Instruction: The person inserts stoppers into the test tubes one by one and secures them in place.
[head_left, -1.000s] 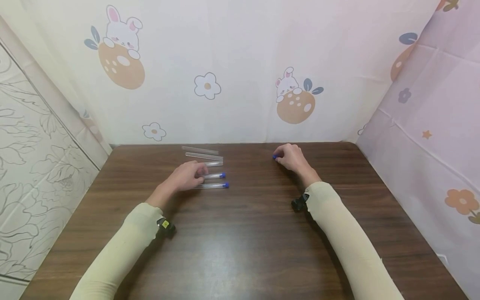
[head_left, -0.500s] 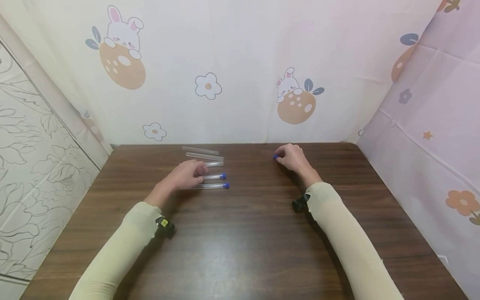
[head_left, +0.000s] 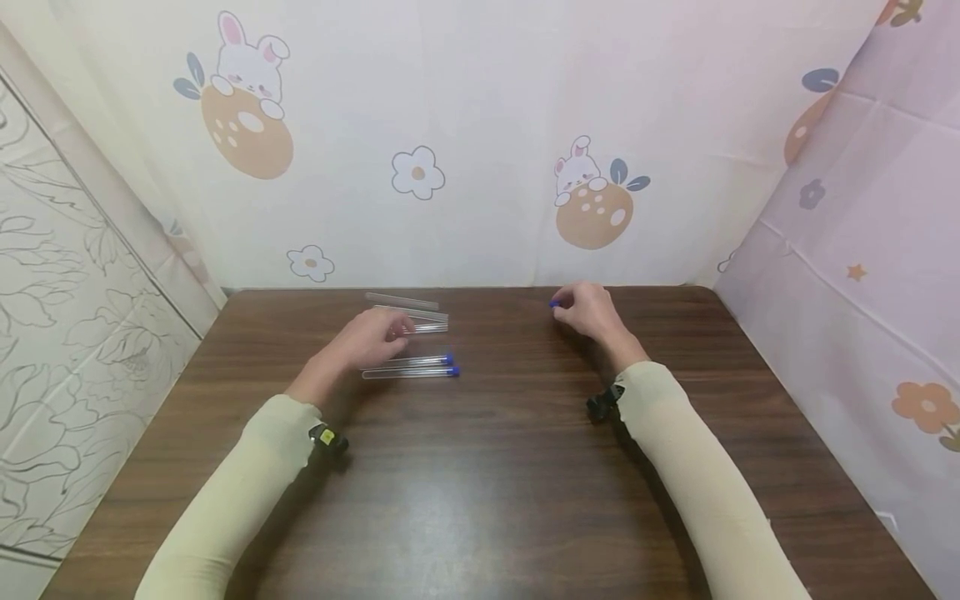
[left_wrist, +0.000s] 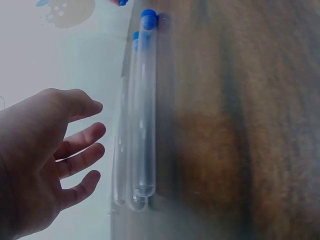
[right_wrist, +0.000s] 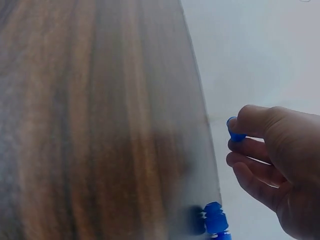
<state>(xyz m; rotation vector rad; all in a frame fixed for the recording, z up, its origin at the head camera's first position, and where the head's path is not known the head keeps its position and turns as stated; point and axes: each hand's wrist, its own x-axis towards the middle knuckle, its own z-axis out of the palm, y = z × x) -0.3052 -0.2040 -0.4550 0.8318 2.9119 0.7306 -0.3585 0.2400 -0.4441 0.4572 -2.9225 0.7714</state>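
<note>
Two clear test tubes with blue caps lie side by side on the table, one in front (head_left: 408,374) and one just behind it (head_left: 427,361). Further back lie several uncapped clear tubes (head_left: 431,328), partly covered by my left hand (head_left: 367,340). That hand hovers beside them with fingers apart; the left wrist view finds nothing between thumb and fingers, and a capped tube (left_wrist: 146,100) close by. My right hand (head_left: 592,312), near the table's back edge, pinches a small blue cap (right_wrist: 235,131) between thumb and index finger, raised off the table.
More blue caps (right_wrist: 216,217) stand on the table below the right hand in the right wrist view. A brown wood-grain table (head_left: 480,467) carries everything. Behind it hangs a pale curtain (head_left: 480,100) with rabbit and flower prints.
My left hand has left the second capped tube, which now lies closer to the front one, and has moved back toward the uncapped tubes. The right hand has risen slightly with the cap.
</note>
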